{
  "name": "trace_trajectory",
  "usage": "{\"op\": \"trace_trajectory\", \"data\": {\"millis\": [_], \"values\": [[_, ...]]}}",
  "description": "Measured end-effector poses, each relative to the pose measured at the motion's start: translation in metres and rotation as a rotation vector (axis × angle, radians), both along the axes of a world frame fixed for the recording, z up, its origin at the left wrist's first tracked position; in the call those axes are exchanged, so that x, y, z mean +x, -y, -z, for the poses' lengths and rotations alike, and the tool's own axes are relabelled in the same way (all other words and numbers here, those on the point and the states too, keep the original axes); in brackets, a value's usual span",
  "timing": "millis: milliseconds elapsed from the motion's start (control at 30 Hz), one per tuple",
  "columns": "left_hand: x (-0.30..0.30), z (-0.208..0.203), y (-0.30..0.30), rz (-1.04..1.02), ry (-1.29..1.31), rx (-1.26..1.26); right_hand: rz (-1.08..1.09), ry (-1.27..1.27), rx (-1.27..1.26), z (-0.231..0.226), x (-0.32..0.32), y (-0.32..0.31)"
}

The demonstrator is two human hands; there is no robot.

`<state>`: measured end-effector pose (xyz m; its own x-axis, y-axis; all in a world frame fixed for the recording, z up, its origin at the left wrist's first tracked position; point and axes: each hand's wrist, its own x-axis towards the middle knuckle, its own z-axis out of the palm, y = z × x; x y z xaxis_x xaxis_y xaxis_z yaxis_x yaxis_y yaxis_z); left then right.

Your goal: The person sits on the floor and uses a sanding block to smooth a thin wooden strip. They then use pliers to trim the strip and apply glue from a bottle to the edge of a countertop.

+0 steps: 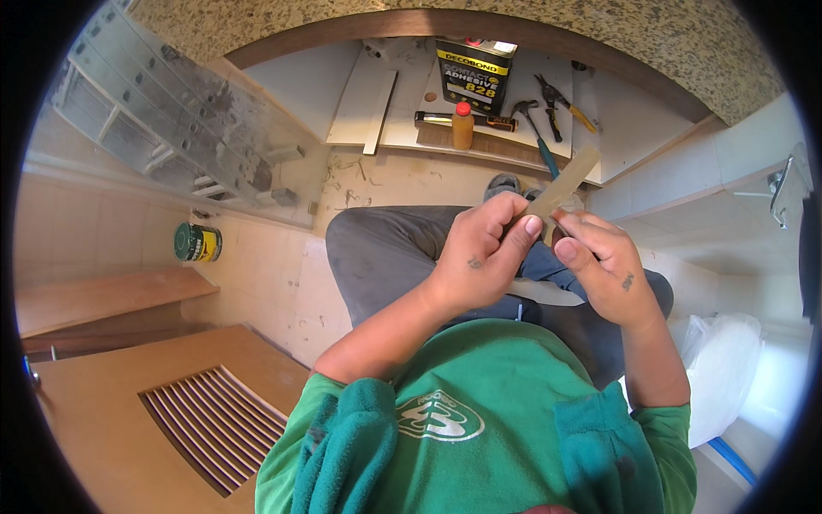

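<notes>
Over my lap, my left hand (488, 253) is closed, pinching a flat, pale yellowish strip (572, 177) between thumb and fingers. The strip slants up to the right, its far end free. Right beside it, my right hand (612, 265) is also closed, with thumb and fingers round a small dark brown piece (560, 239). That piece is close to the strip's lower end; its kind and most of its shape are hidden by my fingers. Whether it touches the strip, I cannot tell.
Ahead, under a speckled countertop (342, 21), a cabinet floor bears a black can (473, 81), red-capped bottle (463, 130), hammer (538, 137), and snips (555, 107). At left are a ladder (120, 120), green tin (197, 242) and slatted panel (103, 403). A plastic bag (723, 368) is at right.
</notes>
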<state>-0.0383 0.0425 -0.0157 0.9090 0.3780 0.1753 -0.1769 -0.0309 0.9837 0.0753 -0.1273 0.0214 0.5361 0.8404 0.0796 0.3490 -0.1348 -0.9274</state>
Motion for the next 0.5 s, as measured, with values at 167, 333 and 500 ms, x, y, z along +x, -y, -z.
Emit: {"op": "trace_trajectory", "data": {"millis": [167, 333, 500], "values": [[-0.003, 0.002, -0.003, 0.026, -0.072, -0.16, 0.09, -0.378, 0.226, 0.007, 0.005, 0.013], [-0.005, 0.003, -0.003, 0.092, -0.071, -0.232, 0.217, -0.377, 0.319, 0.012, 0.003, 0.003], [-0.01, 0.001, -0.001, 0.101, -0.073, -0.238, 0.195, -0.372, 0.114, 0.005, -0.003, -0.013]]}}
